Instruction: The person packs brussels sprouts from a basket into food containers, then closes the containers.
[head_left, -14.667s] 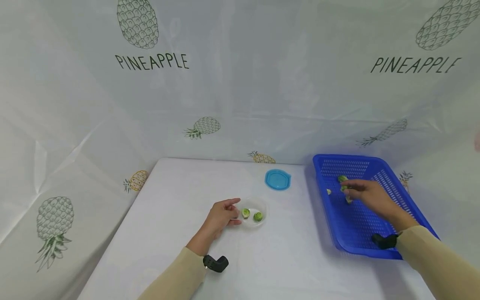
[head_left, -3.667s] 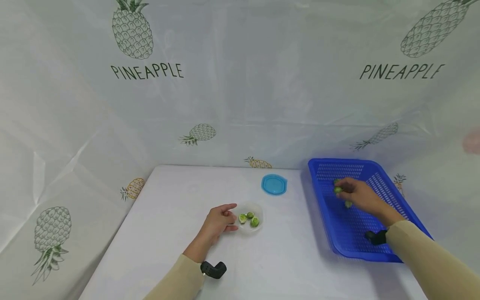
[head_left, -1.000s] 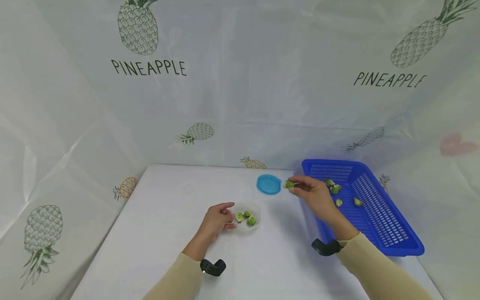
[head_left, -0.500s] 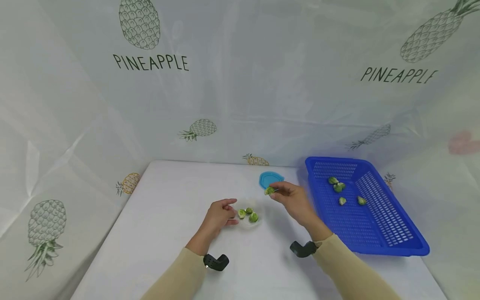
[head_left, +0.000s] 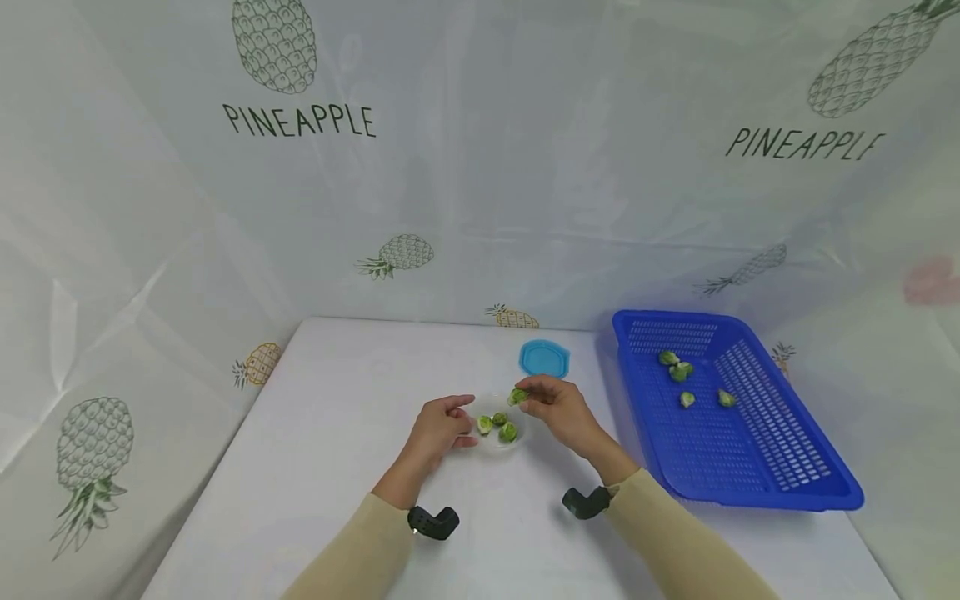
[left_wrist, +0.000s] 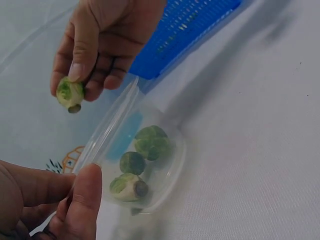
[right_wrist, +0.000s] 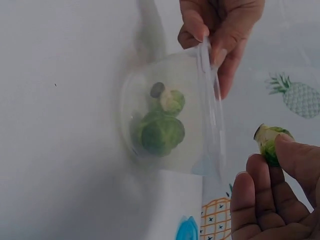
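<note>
A Brussels sprout (head_left: 517,397) is pinched between the thumb and fingertips of my right hand (head_left: 558,412), just above the far right rim of a clear plastic bowl (head_left: 522,427). My left hand (head_left: 438,435) grips the bowl's left rim, thumb and fingers on either side of it, as the right wrist view shows at the rim (right_wrist: 210,75). Inside the bowl lie three sprouts: a pale cut-ended one (left_wrist: 129,187), a small one (left_wrist: 132,163) and a larger one (left_wrist: 152,142). The held sprout (left_wrist: 70,94) is apart from them in the left wrist view.
A blue perforated basket (head_left: 720,454) stands on the right of the white table (head_left: 337,375), with several sprouts (head_left: 681,372) towards its back. A light blue lid (head_left: 545,358) lies behind the bowl. Pineapple-printed sheeting (head_left: 525,167) hangs behind and at the sides.
My right hand has carried one sprout from the basket leftwards past the lid to the bowl. Over the longer span, sprouts in the bowl went from two to three. The left hand stays at the rim.
</note>
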